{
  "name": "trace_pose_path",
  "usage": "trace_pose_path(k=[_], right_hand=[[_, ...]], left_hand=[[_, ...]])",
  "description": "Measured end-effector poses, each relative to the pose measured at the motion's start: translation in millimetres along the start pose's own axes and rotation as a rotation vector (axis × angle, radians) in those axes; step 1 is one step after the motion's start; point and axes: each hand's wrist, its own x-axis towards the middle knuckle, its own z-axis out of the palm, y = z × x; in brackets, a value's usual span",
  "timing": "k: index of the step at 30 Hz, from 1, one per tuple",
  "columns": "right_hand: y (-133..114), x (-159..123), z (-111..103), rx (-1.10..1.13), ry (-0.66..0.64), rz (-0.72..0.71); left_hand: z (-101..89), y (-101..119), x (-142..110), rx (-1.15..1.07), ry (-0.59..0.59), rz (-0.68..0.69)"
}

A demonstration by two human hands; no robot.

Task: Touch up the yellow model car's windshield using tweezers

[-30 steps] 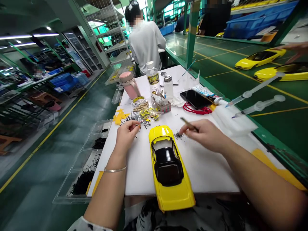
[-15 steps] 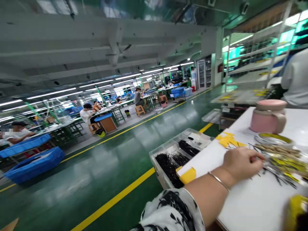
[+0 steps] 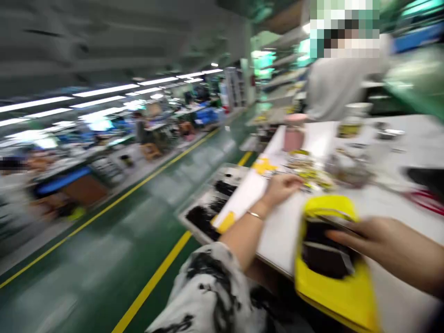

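The whole view is motion-blurred. My right hand (image 3: 388, 245) lies across the black roof and windows of a yellow model car (image 3: 329, 296), and its fingers seem to touch the car. My left hand (image 3: 282, 188) hovers at the edge of a heap of small yellow-tagged parts and dark bits (image 3: 310, 178) on a white board (image 3: 280, 236). The blur hides whether either hand holds anything small.
A clear compartment tray (image 3: 211, 208) of black fibres sits left of the board, over the green floor. A pink jar (image 3: 294, 134) and a yellow paper scrap (image 3: 264, 165) are beyond my left hand. A co-worker in a white shirt (image 3: 333, 92) sits past the table.
The view swung far left, then partly back to the right. My right hand has moved from beside the car onto its roof. My left hand stays near the small parts.
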Motion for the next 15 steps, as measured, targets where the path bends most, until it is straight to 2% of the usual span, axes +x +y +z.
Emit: trace_pose_path(k=[2, 3, 7, 11, 14, 15], right_hand=[[-21.1, -29.5, -30.1, -0.157, -0.154, 0.192], [-32.9, -34.6, -38.0, -0.244, -0.221, 0.272], [-63.4, -18.4, -42.0, -0.514, -0.347, 0.42], [-62.9, -13.5, -38.7, -0.549, -0.323, 0.444], [-49.3, -34.8, -35.3, -0.516, -0.303, 0.374], [-42.2, -40.7, -32.4, -0.444, -0.263, 0.347]], left_hand=[[-2.8, -6.8, 2.8, -0.119, -0.022, -0.022], [-3.4, -11.3, 4.7, -0.167, -0.043, -0.023], [-8.3, -15.3, 2.3, -0.28, -0.179, 0.012], [-9.2, -15.4, 1.1, -0.303, -0.28, 0.046], [-6.8, -12.4, 1.7, -0.278, -0.25, 0.069], [-6.7, -8.1, 0.0, -0.255, -0.239, 0.076]])
